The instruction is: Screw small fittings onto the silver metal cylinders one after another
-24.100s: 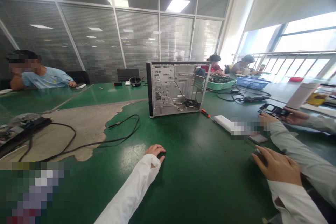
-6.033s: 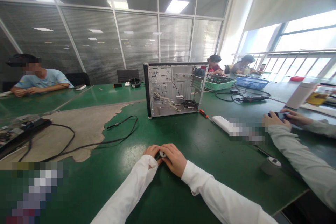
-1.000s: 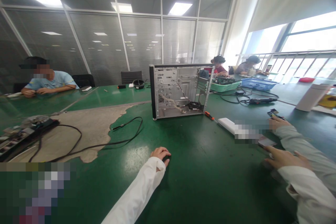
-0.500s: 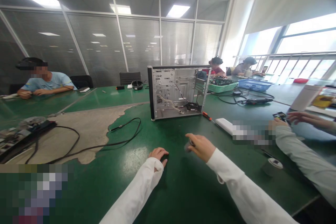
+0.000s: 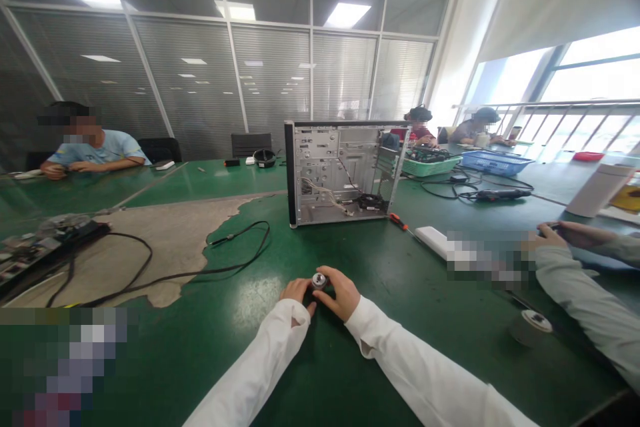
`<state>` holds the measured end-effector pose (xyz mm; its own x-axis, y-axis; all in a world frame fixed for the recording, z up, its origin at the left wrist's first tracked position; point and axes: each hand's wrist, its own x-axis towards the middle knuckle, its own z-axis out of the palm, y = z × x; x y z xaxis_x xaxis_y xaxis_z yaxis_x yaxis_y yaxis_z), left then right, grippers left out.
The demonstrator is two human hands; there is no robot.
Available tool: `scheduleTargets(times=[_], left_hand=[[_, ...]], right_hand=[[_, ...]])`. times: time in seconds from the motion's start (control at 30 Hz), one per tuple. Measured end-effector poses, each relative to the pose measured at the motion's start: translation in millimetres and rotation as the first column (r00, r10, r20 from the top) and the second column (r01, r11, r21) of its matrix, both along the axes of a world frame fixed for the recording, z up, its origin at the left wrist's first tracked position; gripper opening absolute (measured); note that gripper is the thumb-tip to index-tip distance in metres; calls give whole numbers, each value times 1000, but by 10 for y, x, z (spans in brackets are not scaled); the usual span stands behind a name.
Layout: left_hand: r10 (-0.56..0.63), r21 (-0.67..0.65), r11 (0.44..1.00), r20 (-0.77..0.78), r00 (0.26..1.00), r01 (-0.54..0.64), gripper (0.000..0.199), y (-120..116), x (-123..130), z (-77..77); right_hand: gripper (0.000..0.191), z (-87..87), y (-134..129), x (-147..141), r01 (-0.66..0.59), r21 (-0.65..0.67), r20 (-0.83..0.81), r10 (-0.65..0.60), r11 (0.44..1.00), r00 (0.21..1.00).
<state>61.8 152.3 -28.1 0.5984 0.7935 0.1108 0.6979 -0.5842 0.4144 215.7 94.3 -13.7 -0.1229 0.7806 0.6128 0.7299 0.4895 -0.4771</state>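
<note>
A small metal cylinder (image 5: 319, 282) with a round silvery top stands between my hands, low over the green table. My right hand (image 5: 341, 292) is closed on it, fingers at its far side and thumb at the near side. My left hand (image 5: 299, 293) meets its left side with curled fingers; part of that grip is hidden. Beyond the hands an open computer case (image 5: 345, 177) stands upright, bare metal inside, with cables and a black fan-like part at the bottom. By its right corner lies an orange and black screwdriver (image 5: 399, 221).
A white bar-shaped thing (image 5: 431, 243) lies right of the screwdriver. Nearer stands a larger cylinder (image 5: 531, 328), close to a co-worker's sleeve (image 5: 565, 280). At left are a black cable (image 5: 200, 273) and a heap of parts (image 5: 55, 247). Green (image 5: 431, 167) and blue (image 5: 495, 163) baskets stand behind.
My right hand has moved left with the small metal cylinder, bringing it against my left hand. My left hand has stayed almost in place. The co-worker's hands at right have shifted slightly.
</note>
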Motion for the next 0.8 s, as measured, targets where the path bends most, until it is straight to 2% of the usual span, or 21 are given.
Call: scheduleTargets(times=[0.13,0.4,0.5,0.6,0.7,0.8], left_hand=[[15,-16,1000,-31,999,-16,40,-4,11,19],[-10,39,999,3,1000,10,40,-51,-4,44],[-17,45,999,6,1000,17,41,-48,-4,43],[9,40,999,3,1000,-9,41,-51,4,42],[50,37,998,2,999,-50,41,-67,9,55],[63,40,997,-3,998,-62,39,-80,8,81]], right_hand=[[29,58,-3,-2,-25,11,21,25,1000,999],[31,98,-30,26,-68,-9,8,68,998,998],[30,86,-31,29,-74,-18,-49,73,997,996],[30,58,-11,30,-41,-62,-204,28,997,979],[31,45,28,31,-32,-142,-466,-38,989,884],[31,66,72,27,-135,-215,-738,-70,967,671]])
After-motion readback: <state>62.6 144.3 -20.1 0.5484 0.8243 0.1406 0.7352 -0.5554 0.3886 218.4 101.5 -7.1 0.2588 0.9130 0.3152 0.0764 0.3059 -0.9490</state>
